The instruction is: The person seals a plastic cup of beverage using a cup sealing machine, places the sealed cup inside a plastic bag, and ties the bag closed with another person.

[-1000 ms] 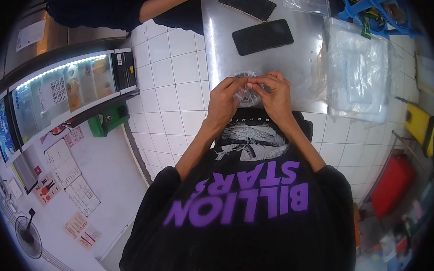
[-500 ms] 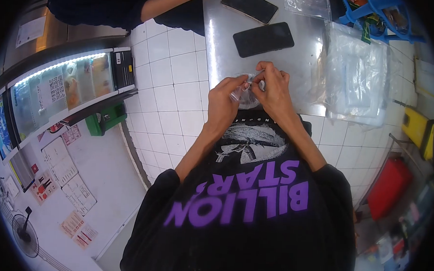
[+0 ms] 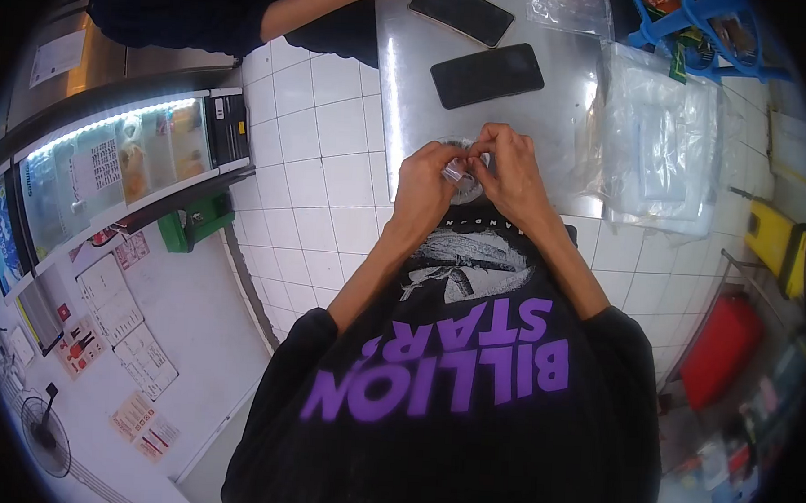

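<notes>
A small clear plastic bag [image 3: 464, 184] is pinched between my two hands at the near edge of the steel table [image 3: 561, 124]. My left hand [image 3: 427, 181] has its thumb and fingertips closed on the gathered plastic. From the other side my right hand [image 3: 512, 171] pinches the same bag, fingertips almost touching those of the left. My hands partly cover the bag, and I cannot make out its contents. Beyond them a black phone [image 3: 487, 75] lies flat on the table, with a second phone [image 3: 462, 13] behind it.
Clear plastic bags [image 3: 664, 146] are stacked along the table's right side. A blue plastic basket [image 3: 700, 31] with packets stands at the back right. Another person's forearm [image 3: 310, 9] rests at the far left table edge. A lit display fridge [image 3: 123, 172] stands left.
My fingertips have drawn closer together over the bag's gathered top, and my left hand has shifted slightly right. The phones and the other person's arm stay about where they were.
</notes>
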`<state>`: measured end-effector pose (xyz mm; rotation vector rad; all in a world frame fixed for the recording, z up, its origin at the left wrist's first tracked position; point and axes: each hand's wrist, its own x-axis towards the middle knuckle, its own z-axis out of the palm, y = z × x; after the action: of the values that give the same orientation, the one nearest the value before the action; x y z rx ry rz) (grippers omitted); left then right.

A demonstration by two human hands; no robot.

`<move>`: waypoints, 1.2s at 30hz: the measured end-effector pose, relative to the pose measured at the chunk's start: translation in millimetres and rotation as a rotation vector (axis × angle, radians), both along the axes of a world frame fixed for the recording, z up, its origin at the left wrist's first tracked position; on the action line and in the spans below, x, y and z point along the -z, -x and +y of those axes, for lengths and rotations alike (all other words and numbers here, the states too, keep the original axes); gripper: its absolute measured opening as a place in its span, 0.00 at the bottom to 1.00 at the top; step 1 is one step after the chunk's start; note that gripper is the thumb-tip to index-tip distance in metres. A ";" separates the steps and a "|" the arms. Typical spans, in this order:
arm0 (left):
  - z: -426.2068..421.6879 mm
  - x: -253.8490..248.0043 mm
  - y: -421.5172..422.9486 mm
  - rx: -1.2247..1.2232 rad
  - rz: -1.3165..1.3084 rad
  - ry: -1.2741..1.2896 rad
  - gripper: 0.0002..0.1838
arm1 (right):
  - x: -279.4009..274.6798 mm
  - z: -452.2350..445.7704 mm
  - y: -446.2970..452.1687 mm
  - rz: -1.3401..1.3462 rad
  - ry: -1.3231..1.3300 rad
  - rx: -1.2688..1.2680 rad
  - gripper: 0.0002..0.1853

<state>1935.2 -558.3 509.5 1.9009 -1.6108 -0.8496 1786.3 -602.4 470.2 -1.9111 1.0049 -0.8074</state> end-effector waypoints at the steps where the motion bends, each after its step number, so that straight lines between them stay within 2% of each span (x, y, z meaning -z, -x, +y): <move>1: 0.3 1.2 -0.7 0.001 0.001 -0.001 0.12 | 0.4 0.7 0.2 -0.027 -0.024 0.011 0.16; 6: 1.7 3.6 -2.3 0.032 -0.035 0.010 0.12 | -5.9 1.1 13.3 -0.058 -0.064 0.065 0.15; 9: 2.7 6.6 -2.2 0.011 0.020 0.047 0.11 | -12.6 -1.8 19.6 0.027 0.015 0.010 0.14; 11: 5.3 5.1 -2.0 0.003 0.002 0.036 0.10 | -20.7 -4.3 17.9 0.154 -0.078 -0.145 0.10; 14: 5.7 -4.5 -1.7 -0.036 0.013 0.021 0.11 | -8.3 -5.4 11.2 0.278 0.070 -0.185 0.09; 17: 2.1 -12.4 -3.5 -0.076 0.067 0.009 0.13 | -11.4 -7.2 10.5 0.325 0.058 -0.215 0.11; 22: 7.6 -4.4 -10.4 -0.047 0.161 0.104 0.14 | -26.7 0.0 3.1 0.229 0.112 -0.118 0.13; 27: 12.6 -12.8 -4.8 -0.252 0.301 -0.001 0.11 | -4.6 10.2 -7.2 0.077 0.118 -0.046 0.14; 28: 13.2 -11.3 -6.1 -0.254 0.299 -0.001 0.11 | -3.9 10.8 -9.3 0.072 0.127 -0.023 0.13; 30: 16.2 -8.2 -7.9 -0.185 0.097 0.110 0.11 | -4.9 14.2 -11.7 0.067 0.131 0.000 0.12; 36: 14.6 -16.7 -2.4 -0.175 0.061 0.158 0.12 | -3.8 20.4 -9.2 0.106 0.117 0.054 0.11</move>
<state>1937.7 -543.7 526.2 1.8546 -1.4087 -0.6799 1795.5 -581.9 474.0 -2.0520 1.0993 -0.8185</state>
